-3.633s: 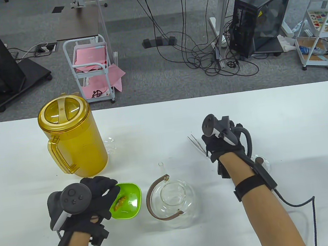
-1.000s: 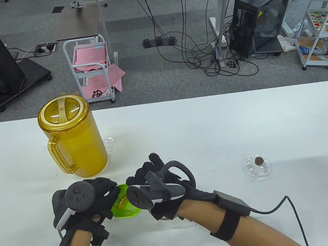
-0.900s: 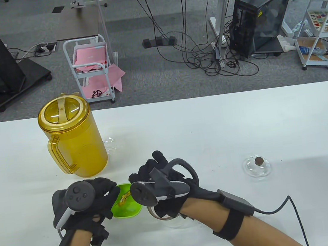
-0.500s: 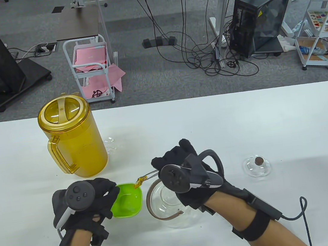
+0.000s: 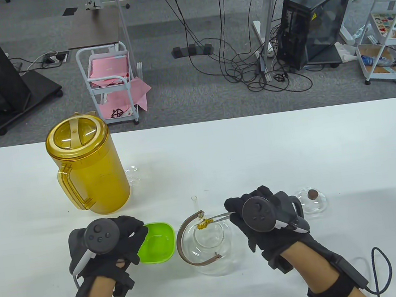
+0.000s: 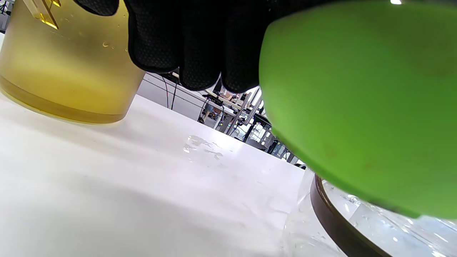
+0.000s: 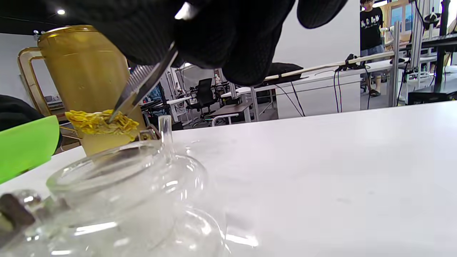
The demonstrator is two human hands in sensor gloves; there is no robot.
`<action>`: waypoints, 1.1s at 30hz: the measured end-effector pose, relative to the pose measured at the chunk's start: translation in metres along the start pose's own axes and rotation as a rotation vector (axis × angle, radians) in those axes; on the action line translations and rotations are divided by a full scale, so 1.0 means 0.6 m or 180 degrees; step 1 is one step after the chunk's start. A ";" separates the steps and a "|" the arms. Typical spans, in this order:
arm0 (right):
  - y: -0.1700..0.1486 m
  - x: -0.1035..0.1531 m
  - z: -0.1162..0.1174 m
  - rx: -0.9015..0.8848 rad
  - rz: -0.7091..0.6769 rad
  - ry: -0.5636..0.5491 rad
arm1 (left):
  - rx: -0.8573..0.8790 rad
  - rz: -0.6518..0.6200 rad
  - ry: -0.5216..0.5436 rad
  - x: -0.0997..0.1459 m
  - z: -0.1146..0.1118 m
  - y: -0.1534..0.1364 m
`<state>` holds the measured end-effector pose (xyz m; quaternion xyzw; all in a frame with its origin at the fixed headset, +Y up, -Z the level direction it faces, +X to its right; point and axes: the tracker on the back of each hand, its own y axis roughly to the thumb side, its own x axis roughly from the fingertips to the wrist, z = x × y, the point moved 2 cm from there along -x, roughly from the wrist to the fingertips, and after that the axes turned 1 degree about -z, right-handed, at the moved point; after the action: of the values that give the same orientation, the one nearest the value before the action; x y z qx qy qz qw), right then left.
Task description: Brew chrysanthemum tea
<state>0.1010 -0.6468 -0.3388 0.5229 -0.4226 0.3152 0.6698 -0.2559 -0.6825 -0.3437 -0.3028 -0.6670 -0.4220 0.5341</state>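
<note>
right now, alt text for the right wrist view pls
A gloved right hand pinches metal tweezers holding a dried yellow chrysanthemum just above the open mouth of a glass teapot. Behind stand a yellow pitcher and a green bowl.

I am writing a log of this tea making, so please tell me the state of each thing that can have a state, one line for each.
Teapot: open, upright, lid off.
Teapot lid: lying on the table, right of the teapot.
Flower: pinched in tweezers above the teapot's opening.
Tweezers: closed on the flower.
Green bowl: empty.
Yellow pitcher: upright, lid on.
Left hand: holds the bowl.
Right hand: holds the tweezers.
</note>
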 end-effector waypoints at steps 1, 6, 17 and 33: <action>-0.004 0.000 0.010 0.0004 0.0001 0.0018 | -0.0002 0.0001 -0.0008 0.000 -0.001 0.000; -0.005 0.001 0.024 0.0036 -0.0018 0.0064 | -0.0002 0.0011 -0.0033 -0.002 -0.004 0.000; -0.063 -0.029 -0.004 -0.0466 0.0709 -0.0234 | 0.0019 -0.0020 -0.0022 -0.003 -0.007 0.006; -0.253 -0.198 0.099 0.0420 0.2948 0.0381 | 0.0078 -0.0047 0.0040 0.000 0.003 0.000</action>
<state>0.1652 -0.7405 -0.5056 0.3017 -0.5512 0.6365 0.4473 -0.2563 -0.6809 -0.3441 -0.2887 -0.6710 -0.4197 0.5388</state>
